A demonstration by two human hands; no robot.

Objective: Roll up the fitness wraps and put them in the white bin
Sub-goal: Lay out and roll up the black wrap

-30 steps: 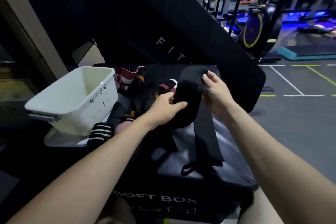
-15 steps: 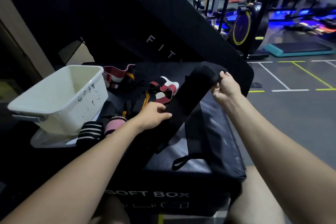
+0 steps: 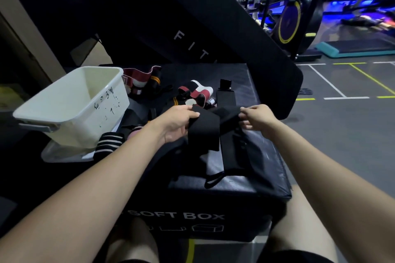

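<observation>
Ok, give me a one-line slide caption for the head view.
Both hands hold a black wrap over the soft box, white bin at left.

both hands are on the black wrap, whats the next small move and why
Probably start rolling from the end pinched by the right hand, turning it toward the left hand. The black wrap is held flat and unrolled between them, its tail draped down over the soft box, and the white bin looks to have no wraps in it yet.
</observation>
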